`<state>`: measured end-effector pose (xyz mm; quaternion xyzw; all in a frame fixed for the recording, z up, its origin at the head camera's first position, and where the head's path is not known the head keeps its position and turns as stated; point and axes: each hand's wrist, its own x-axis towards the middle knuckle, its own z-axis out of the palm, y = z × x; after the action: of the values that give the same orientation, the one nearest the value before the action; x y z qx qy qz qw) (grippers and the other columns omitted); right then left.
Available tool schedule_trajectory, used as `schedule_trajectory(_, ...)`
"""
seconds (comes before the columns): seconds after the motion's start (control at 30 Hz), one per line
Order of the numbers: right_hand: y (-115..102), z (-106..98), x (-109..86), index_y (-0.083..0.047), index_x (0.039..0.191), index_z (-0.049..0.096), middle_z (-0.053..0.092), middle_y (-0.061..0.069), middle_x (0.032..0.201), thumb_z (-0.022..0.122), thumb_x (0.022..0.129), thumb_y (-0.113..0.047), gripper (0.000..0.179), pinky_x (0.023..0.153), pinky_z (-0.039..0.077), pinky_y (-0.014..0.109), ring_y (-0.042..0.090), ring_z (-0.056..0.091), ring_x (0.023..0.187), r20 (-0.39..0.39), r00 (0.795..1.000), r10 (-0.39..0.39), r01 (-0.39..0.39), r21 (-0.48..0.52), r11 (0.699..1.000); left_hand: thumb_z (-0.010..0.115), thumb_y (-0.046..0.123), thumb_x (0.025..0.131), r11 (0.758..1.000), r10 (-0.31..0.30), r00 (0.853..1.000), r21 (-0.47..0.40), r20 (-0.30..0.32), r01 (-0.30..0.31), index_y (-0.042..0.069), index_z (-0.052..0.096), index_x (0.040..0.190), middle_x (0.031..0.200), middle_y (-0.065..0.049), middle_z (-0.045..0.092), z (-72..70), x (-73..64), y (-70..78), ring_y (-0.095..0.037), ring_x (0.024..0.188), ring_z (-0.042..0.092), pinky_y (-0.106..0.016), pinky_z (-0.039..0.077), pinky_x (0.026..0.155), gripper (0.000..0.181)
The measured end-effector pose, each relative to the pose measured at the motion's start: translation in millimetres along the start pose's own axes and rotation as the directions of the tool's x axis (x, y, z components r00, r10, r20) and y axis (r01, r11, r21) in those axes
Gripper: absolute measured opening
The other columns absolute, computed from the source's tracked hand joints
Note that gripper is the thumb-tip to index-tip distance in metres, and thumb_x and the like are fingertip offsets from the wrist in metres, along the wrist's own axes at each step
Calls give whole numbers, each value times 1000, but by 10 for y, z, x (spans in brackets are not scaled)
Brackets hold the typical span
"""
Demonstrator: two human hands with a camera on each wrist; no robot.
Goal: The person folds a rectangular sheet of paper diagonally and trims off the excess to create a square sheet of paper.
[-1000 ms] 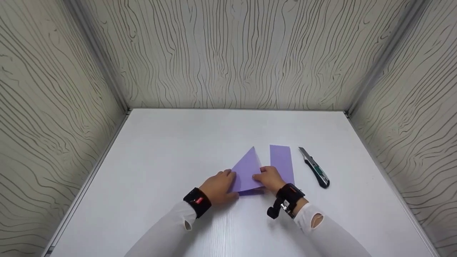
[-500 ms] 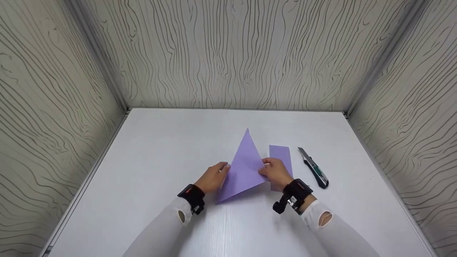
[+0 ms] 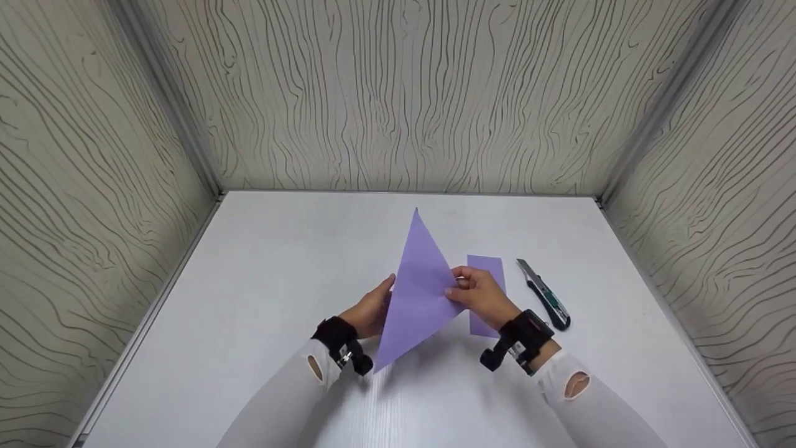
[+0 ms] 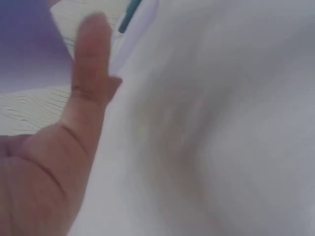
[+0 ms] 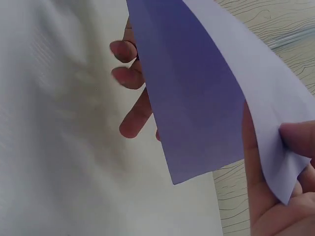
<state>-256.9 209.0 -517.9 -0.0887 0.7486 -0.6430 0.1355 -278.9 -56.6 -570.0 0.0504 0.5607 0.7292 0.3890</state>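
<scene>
A folded purple sheet of paper (image 3: 415,292) is held up off the table, its tip pointing away and another corner hanging toward the near side. My right hand (image 3: 485,297) pinches its right corner between thumb and fingers. In the right wrist view the folded paper (image 5: 192,93) shows two layers parted, the pinched corner bending under the thumb. My left hand (image 3: 371,312) is at the paper's left edge, its other fingers hidden behind it in the head view. The left wrist view shows that hand's thumb (image 4: 91,64) straight beside the paper (image 4: 29,49).
A purple paper strip (image 3: 487,266) lies on the white table (image 3: 298,249), partly covered by my right hand. To its right rests a utility knife (image 3: 545,295) with its blade out. Wood-patterned panels (image 3: 398,93) enclose the back and sides.
The paper has come up off the table and tilted upright, its tip moving away and left. My left hand has gone from pressing its edge to behind it; the right keeps its pinch.
</scene>
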Motion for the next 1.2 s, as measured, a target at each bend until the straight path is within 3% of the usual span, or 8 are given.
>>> schedule_trajectory(0.17, 61, -59, -10, 7, 125, 65, 81, 14, 118, 65, 103, 2, 23, 89, 65, 30, 17, 78, 102, 31, 999, -22, 21, 45, 999, 30, 45, 118, 997, 59, 998, -48, 23, -58, 7, 68, 121, 104, 0, 75, -15, -27, 76, -13, 95, 73, -29, 61, 85, 54)
schedule_trajectory(0.3, 115, -132, -11, 6, 124, 66, 82, 6, 110, 64, 102, 5, 22, 85, 66, 29, 15, 78, 98, -2, 1000, -13, 13, 90, 996, 55, 18, 112, 989, 148, 986, -3, -80, -148, -1, 63, 128, 97, 0, 73, -62, -46, 128, -10, 85, 70, -25, 60, 76, 26)
schedule_trajectory(0.43, 184, -197, -7, 5, 122, 66, 81, 0, 102, 65, 100, 7, 23, 81, 65, 28, 12, 76, 93, -95, 994, 45, -34, 114, 993, 67, 1, 100, 978, 207, 958, 21, -200, -207, -4, 45, 145, 99, -4, 69, -118, -67, 158, -11, 80, 65, -24, 57, 72, 51)
schedule_trajectory(0.57, 261, -227, 1, 4, 120, 66, 75, -4, 95, 68, 96, 4, 24, 71, 59, 24, 9, 70, 87, -225, 968, 113, -98, 78, 992, 71, -8, 94, 963, 271, 914, 84, -302, -257, -2, 48, 137, 93, -4, 62, -150, -74, 181, -14, 80, 63, -25, 57, 71, 49)
schedule_trajectory(0.7, 357, -220, 4, 5, 119, 68, 72, -3, 92, 70, 93, 1, 26, 69, 53, 23, 9, 66, 84, -293, 947, 134, -140, -1, 990, 74, -10, 91, 933, 351, 849, 229, -394, -279, -7, 66, 116, 94, -4, 63, -197, -73, 200, -13, 82, 64, -24, 59, 72, 26)
schedule_trajectory(0.9, 516, -116, 3, -1, 88, 72, 65, -4, 76, 78, 94, -7, 11, 67, 46, 23, 11, 59, 75, -334, 929, 160, -201, -92, 975, 76, -6, 87, 829, 463, 778, 518, -424, -211, -8, 76, 109, 104, -15, 71, -321, -85, 209, -13, 79, 63, -22, 57, 68, 21)
schedule_trajectory(1.0, 557, -29, -8, -7, 75, 67, 54, -5, 69, 82, 93, -10, 24, 60, 39, 23, 11, 50, 68, -358, 917, 179, -242, -142, 960, 77, -3, 85, 763, 477, 778, 632, -408, -137, -6, 75, 111, 107, -16, 71, -386, -86, 192, -16, 82, 62, -23, 54, 69, 26)
schedule_trajectory(1.2, 616, 114, 9, -10, 63, 61, 50, -7, 59, 86, 88, -10, 35, 53, 35, 22, 9, 46, 58, -349, 925, 150, -252, -267, 930, 83, 6, 85, 658, 439, 818, 753, -372, -11, -6, 70, 124, 125, -22, 71, -428, -83, 142, -30, 105, 66, -41, 59, 92, 43)
